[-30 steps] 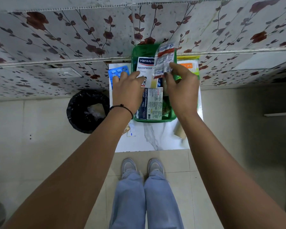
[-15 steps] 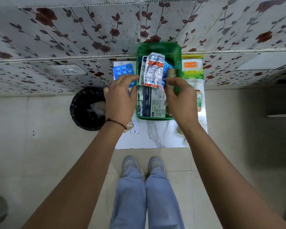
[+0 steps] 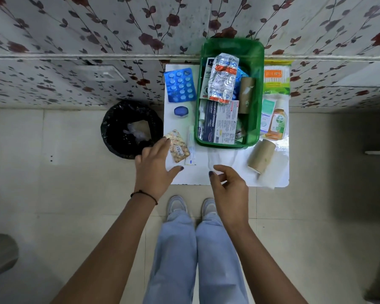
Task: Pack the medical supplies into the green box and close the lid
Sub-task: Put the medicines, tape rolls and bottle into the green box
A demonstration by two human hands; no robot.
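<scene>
The green box stands open on a small white table. Inside lie a silver blister strip, a dressings carton and a brown bandage roll. Left of the box are a blue pill sheet, a small blue jar, a gold pill strip and a white tube. To the right sit a cotton-bud pack, an antiseptic bottle and another bandage roll. My left hand hovers open beside the gold strip. My right hand is open over the table's front edge.
A black-lined waste bin stands on the floor left of the table. The floral-papered wall runs behind it. My legs and shoes are just in front of the table, on a tiled floor.
Both hands let go of the silver blister strip, which now lies in the box, and drew back toward the table's front edge. The left hand went to the gold strip.
</scene>
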